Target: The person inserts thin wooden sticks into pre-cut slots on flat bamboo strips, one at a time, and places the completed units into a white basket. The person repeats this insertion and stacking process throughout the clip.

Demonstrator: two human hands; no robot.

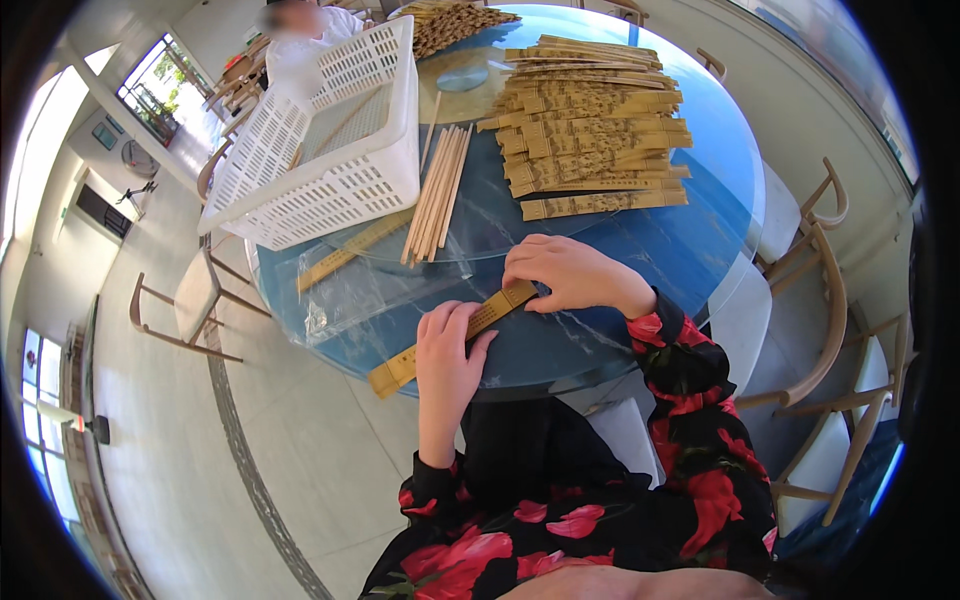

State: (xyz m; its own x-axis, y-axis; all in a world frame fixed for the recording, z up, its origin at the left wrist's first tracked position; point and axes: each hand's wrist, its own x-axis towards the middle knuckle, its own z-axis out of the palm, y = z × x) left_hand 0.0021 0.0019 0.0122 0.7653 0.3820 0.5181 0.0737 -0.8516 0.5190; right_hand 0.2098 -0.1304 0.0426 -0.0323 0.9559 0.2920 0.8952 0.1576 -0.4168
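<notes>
A long, narrow golden paper chopstick sleeve (490, 313) lies slantwise near the table's front edge. My left hand (447, 345) is closed over its lower part, and the sleeve's near end sticks out to the left. At the upper end, my right hand (570, 273) pinches the sleeve between thumb and fingers. Whether a chopstick is inside cannot be seen. Just beyond my hands lies a small row of pale wooden chopsticks (440, 195). A large stack of golden printed sleeves (590, 130) sits farther off to the right.
A white slatted plastic basket (350, 185) stands at the left on the round blue glass-topped table (690, 240). Clear plastic film (350, 305) and another golden sleeve lie before it. More bundles (450, 28) are at the back. Wooden chairs (830, 320) surround the table; a person (305, 40) is beyond.
</notes>
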